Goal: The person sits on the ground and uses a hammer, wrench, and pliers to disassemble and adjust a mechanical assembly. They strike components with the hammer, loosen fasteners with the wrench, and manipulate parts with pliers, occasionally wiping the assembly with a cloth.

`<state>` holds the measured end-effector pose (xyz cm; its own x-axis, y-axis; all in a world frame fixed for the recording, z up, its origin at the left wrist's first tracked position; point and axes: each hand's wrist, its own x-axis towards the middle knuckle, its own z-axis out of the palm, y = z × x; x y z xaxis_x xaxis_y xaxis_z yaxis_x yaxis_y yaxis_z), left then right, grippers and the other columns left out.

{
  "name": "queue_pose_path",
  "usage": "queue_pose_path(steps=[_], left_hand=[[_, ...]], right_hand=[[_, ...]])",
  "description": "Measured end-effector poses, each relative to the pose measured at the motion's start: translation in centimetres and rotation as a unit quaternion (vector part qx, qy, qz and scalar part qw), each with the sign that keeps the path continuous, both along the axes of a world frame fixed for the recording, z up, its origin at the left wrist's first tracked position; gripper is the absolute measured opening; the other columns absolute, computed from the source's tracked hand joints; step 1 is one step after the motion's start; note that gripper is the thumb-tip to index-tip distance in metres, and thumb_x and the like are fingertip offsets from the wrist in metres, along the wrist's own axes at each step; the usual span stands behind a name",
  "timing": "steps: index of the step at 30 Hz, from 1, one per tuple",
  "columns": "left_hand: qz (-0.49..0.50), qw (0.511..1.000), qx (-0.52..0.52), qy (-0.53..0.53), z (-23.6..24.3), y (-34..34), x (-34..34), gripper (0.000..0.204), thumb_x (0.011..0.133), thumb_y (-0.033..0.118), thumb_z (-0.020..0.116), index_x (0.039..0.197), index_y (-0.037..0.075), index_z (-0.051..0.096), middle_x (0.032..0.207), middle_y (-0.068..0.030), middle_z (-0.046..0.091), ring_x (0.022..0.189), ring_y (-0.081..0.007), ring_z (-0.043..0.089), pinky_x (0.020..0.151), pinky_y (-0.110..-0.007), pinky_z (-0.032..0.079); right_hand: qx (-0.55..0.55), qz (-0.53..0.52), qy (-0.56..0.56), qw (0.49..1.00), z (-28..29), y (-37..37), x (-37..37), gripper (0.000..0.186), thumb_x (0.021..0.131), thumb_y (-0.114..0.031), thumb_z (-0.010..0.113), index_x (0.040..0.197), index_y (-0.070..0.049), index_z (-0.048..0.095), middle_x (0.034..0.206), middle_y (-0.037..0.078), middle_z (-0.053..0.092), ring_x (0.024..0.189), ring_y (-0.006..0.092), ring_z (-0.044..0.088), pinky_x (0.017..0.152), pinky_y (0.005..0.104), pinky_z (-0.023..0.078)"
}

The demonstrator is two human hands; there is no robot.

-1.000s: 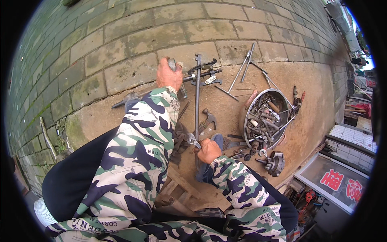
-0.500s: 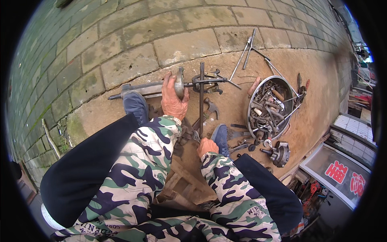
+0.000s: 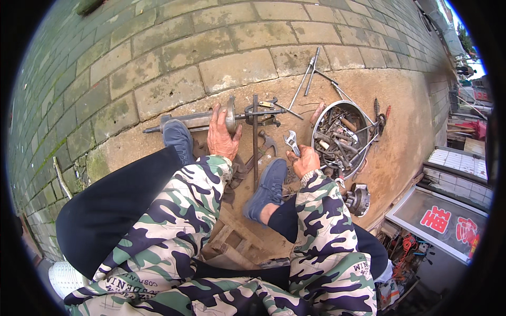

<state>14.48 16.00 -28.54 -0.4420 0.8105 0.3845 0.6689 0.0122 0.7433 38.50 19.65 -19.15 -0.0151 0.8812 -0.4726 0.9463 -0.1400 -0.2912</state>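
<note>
My left hand (image 3: 222, 139) is closed over the round flanged end of a grey metal cylinder (image 3: 192, 120), which lies sideways across the ground. Against that flange sits a dark jaw puller (image 3: 268, 111), with a long rusty bar (image 3: 255, 152) crossing it towards me. In my right hand (image 3: 305, 161) is an adjustable wrench (image 3: 291, 141), its head pointing away from me. That hand is beside the left rim of a round metal basin (image 3: 314, 131) full of loose tools. Between bar and wrench lies a claw hammer (image 3: 269, 142).
Long jointed metal rods (image 3: 308, 84) lie beyond the basin. A round metal part (image 3: 359, 200) sits at its near side. My shoes (image 3: 268, 184) stand between the parts. A wooden frame (image 3: 237, 239) is close to me, and a framed panel (image 3: 437, 221) stands at right.
My right hand has moved from the bar's near end rightwards to the basin, and the wrench now shows clearly. My right foot has shifted left. The left hand stays on the cylinder.
</note>
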Motion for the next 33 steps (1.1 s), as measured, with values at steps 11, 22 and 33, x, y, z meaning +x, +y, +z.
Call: queue_pose_path(steps=[11,22,33], left_hand=[[0.085,0.967,-0.231,-0.068,3.7,4.3,-4.4,0.037,0.082,0.035,0.072,0.091,0.002,0.057,0.093,-0.0188,0.058,0.095,-0.0374,0.054,0.087,-0.046,0.043],[0.103,0.96,-0.208,-0.155,1.6,6.5,-3.2,0.027,0.083,0.027,0.066,0.097,0.004,0.069,0.096,-0.0233,0.069,0.096,-0.0404,0.064,0.086,-0.047,0.049],[-0.014,0.995,-0.094,-0.026,0.2,-5.8,0.5,0.05,0.089,0.027,0.06,0.132,0.002,0.053,0.13,-0.0223,0.054,0.12,-0.0413,0.051,0.103,-0.048,0.041]], right_hand=[[0.088,-0.049,0.075,0.992,2.3,6.3,-4.4,0.041,0.085,-0.038,0.066,0.092,0.003,0.069,0.085,0.03,0.066,0.087,0.0476,0.064,0.076,0.0499,0.05],[0.076,-0.083,0.071,0.991,-1.5,3.7,-2.9,0.039,0.084,-0.036,0.067,0.087,0.002,0.066,0.077,0.029,0.063,0.082,0.0477,0.064,0.072,0.0488,0.049],[0.09,-0.099,0.088,0.987,-2.4,1.8,-2.2,0.048,0.082,-0.042,0.067,0.083,0.006,0.063,0.078,0.031,0.062,0.081,0.0472,0.064,0.071,0.0482,0.048]])
